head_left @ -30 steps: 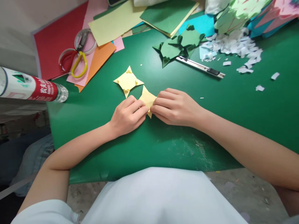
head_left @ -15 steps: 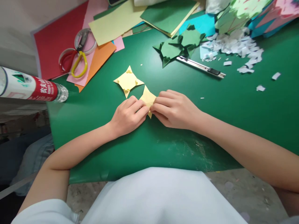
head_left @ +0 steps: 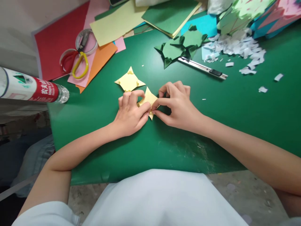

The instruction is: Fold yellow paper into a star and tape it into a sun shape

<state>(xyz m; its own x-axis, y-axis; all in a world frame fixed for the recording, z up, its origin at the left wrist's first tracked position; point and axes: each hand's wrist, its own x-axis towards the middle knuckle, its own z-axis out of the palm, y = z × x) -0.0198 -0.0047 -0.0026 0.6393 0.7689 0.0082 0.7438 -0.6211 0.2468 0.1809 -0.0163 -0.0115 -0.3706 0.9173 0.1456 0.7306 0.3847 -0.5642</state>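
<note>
The person's left hand (head_left: 131, 112) and right hand (head_left: 180, 105) pinch the lower part of a yellow folded-paper star (head_left: 148, 98) between thumbs and forefingers, fingertips nearly meeting. It is at the green tabletop (head_left: 145, 153), just beside a second yellow paper star (head_left: 128, 80), whose lowest point the left hand hides.
</note>
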